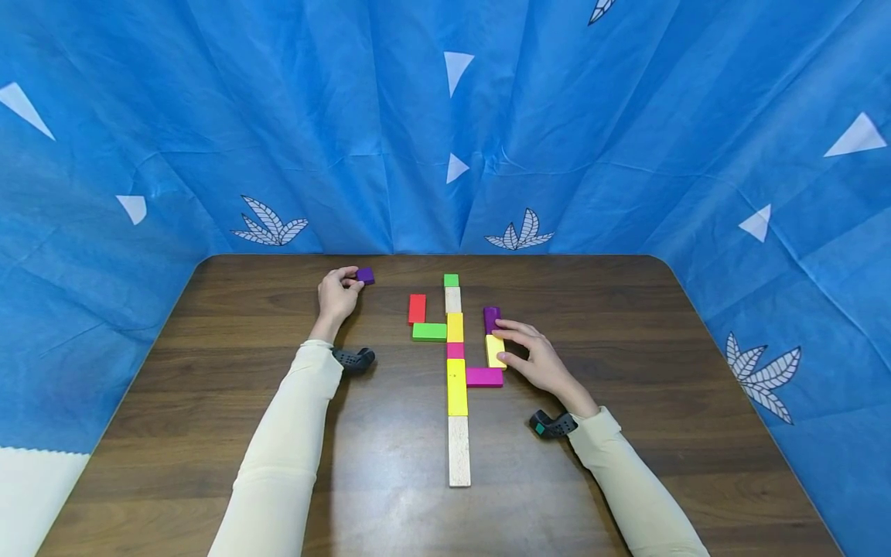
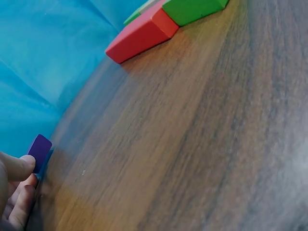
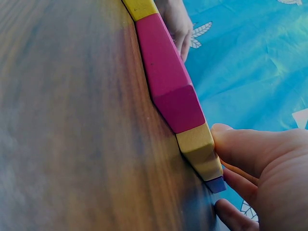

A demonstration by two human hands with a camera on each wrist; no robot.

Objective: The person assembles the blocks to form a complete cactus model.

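At the far left of the table, my left hand pinches a small purple block between thumb and fingers; the left wrist view shows the same purple block. My right hand is at the right of the layout. Its thumb touches the side of a pale yellow block, while the fingertips rest by a longer purple block lying end to end with it. In the right wrist view, a magenta block adjoins the yellow block.
A line of end-to-end blocks runs down the middle, from a green block to a long whitish block. A green block and a red block branch left. Blue curtain surrounds the wooden table.
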